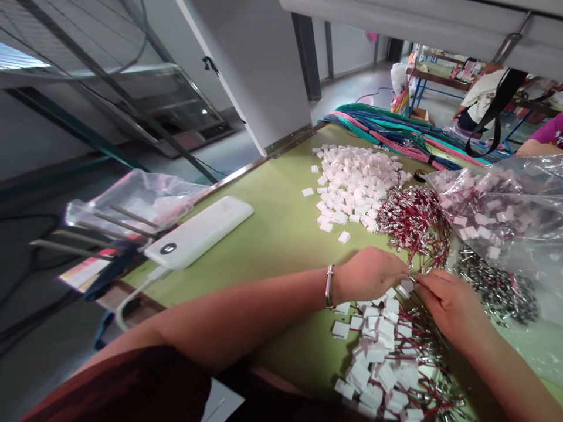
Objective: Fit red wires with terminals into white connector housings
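My left hand [373, 274], with a bracelet at the wrist, is closed, its fingertips pinched; what it grips is hidden. Meeting it, my right hand [453, 302] pinches a short thin wire with a metal end [412, 276]. Just below both hands lies a heap of white plastic connector housings [382, 334] with dark red wires and metal terminals. Beyond my fingers sits a bundle of red wires with metal terminals [413, 220]. Farther back is a pile of loose white housings [352, 179].
Dark terminal wires [497, 287] and a clear plastic bag of housings [505, 205] lie at the right. Long coloured cables [387, 132] cross the back. A white power bank [202, 231] with a cable lies left on the green tabletop [272, 246]. Other people sit farther back.
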The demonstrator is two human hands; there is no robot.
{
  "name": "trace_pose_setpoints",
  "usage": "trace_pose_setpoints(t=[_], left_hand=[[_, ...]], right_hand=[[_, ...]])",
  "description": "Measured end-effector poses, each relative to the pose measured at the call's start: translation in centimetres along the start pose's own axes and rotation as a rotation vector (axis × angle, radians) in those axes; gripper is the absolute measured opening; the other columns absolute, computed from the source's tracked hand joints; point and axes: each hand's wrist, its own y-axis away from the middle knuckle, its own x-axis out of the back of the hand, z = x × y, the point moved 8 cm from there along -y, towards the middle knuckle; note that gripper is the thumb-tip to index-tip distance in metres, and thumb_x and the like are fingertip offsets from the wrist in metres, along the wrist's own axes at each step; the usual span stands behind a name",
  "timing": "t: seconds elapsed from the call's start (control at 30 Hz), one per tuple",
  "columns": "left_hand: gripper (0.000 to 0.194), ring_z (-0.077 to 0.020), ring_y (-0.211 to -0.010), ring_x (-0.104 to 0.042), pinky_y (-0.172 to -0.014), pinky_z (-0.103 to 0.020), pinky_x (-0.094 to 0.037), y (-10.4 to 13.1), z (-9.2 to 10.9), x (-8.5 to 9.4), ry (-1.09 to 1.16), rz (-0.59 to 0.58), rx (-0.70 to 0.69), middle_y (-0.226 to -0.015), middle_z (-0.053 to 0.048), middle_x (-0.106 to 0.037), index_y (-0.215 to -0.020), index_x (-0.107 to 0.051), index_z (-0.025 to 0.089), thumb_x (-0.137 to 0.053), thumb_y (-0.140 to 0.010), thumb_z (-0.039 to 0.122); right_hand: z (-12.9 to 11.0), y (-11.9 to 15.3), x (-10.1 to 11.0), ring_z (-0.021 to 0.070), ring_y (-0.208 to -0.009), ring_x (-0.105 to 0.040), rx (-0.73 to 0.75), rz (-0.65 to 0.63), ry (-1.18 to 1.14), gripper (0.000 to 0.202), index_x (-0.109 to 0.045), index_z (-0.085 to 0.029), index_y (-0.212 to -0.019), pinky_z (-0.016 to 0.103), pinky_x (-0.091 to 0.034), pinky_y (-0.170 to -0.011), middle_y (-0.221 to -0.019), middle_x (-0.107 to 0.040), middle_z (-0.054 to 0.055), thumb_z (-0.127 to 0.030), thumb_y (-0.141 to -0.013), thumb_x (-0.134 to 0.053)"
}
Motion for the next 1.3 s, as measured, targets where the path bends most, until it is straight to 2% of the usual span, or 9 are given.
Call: trace_pose_setpoints(t=[0.2, 0.33, 0.47, 0.6, 0.73, 0.87, 0.97, 1.13, 1.3], left_hand=[[0.026, -0.0145, -0.074, -0.061, -0.057, -0.024, -0.041, 0.4, 1.9, -0.2, -0.363, -0.028, -0.221, -0.083, -0.002, -0.070, -0.102, -0.067, 0.021, -0.048, -0.088, 0.010], [0.025, -0.0173, -0.088, -0.062, -0.078, -0.030, -0.049, 0.0, 1.1, 2.5, -0.270, 0.174, -0.152, -0.096, -0.005, -0.071, -0.116, -0.063, 0.020, -0.050, -0.097, 0.029], [0.024, -0.0152, -0.085, -0.063, -0.078, -0.027, -0.050, -0.1, -0.2, 2.4, -0.152, 0.146, -0.064, -0.093, -0.006, -0.070, -0.102, -0.068, 0.016, -0.046, -0.098, 0.023], [0.024, -0.0129, -0.080, -0.064, -0.075, -0.023, -0.049, 0.0, 0.5, 0.7, -0.081, 0.095, -0.047, -0.088, -0.003, -0.071, -0.101, -0.069, 0.016, -0.046, -0.098, 0.020], [0.022, -0.0143, -0.087, -0.065, -0.079, -0.024, -0.049, 0.2, 1.8, 1.4, -0.087, 0.049, -0.054, -0.096, -0.004, -0.072, -0.102, -0.069, 0.017, -0.048, -0.097, 0.024], [0.047, -0.0257, -0.092, -0.065, -0.077, -0.035, -0.051, 0.9, -1.6, 5.9, -0.291, 0.068, 0.318, -0.104, -0.014, -0.069, -0.109, -0.065, 0.012, -0.049, -0.093, 0.054], [0.043, -0.0317, -0.089, -0.066, -0.072, -0.038, -0.050, 2.2, -5.4, 7.7, -0.525, -0.057, 0.621, -0.095, -0.020, -0.069, -0.102, -0.065, 0.006, -0.050, -0.093, 0.046], [0.022, -0.0268, -0.094, -0.064, -0.076, -0.032, -0.047, 2.1, -7.4, 6.8, -0.584, -0.171, 0.552, -0.102, -0.017, -0.068, -0.104, -0.063, 0.009, -0.054, -0.089, 0.022], [0.018, -0.0206, -0.082, -0.063, -0.071, -0.029, -0.043, 1.5, -6.8, 7.8, -0.422, -0.070, 0.433, -0.090, -0.011, -0.070, -0.088, -0.068, 0.012, -0.051, -0.083, 0.015]], right_hand=[[0.4, -0.3, -0.6, 0.0157, -0.064, -0.063, -0.127, -0.083, -0.223, 0.026, -0.070, -0.020, -0.076, 0.025, -0.048, -0.060, -0.069, -0.067, 0.003, -0.025, -0.091, -0.049], [2.1, -0.3, 1.4, 0.0175, -0.071, -0.064, -0.096, -0.006, -0.150, 0.026, -0.071, -0.021, -0.086, 0.028, -0.050, -0.066, -0.077, -0.068, 0.004, -0.032, -0.092, -0.048], [3.9, 0.0, 2.6, 0.0177, -0.068, -0.065, -0.068, -0.013, -0.032, 0.027, -0.070, -0.022, -0.085, 0.030, -0.052, -0.062, -0.080, -0.068, 0.004, -0.037, -0.092, -0.049], [1.6, 0.3, 1.8, 0.0236, -0.090, -0.069, 0.052, 0.016, 0.155, 0.030, -0.069, -0.019, -0.105, 0.036, -0.056, -0.075, -0.107, -0.071, 0.011, -0.031, -0.092, -0.044], [-1.0, 0.7, 0.3, 0.0224, -0.072, -0.071, 0.109, 0.046, 0.292, 0.035, -0.068, -0.016, -0.108, 0.033, -0.054, -0.059, -0.092, -0.075, 0.010, -0.021, -0.095, -0.036], [0.2, 0.7, 1.1, 0.0212, -0.058, -0.069, 0.006, 0.105, 0.297, 0.031, -0.070, -0.021, -0.093, 0.032, -0.050, -0.050, -0.079, -0.075, 0.004, -0.027, -0.096, -0.040], [2.0, 0.6, 1.5, 0.0179, -0.051, -0.066, -0.095, 0.105, 0.158, 0.027, -0.069, -0.024, -0.085, 0.028, -0.047, -0.047, -0.067, -0.073, -0.001, -0.035, -0.094, -0.046], [2.1, 0.1, 1.1, 0.0188, -0.069, -0.069, -0.042, 0.120, 0.025, 0.025, -0.071, -0.023, -0.087, 0.034, -0.054, -0.069, -0.077, -0.075, 0.001, -0.030, -0.093, -0.048], [0.9, 0.2, 1.9, 0.0183, -0.075, -0.068, 0.031, 0.216, -0.007, 0.020, -0.072, -0.020, -0.088, 0.033, -0.055, -0.073, -0.083, -0.074, 0.004, -0.026, -0.092, -0.053]])
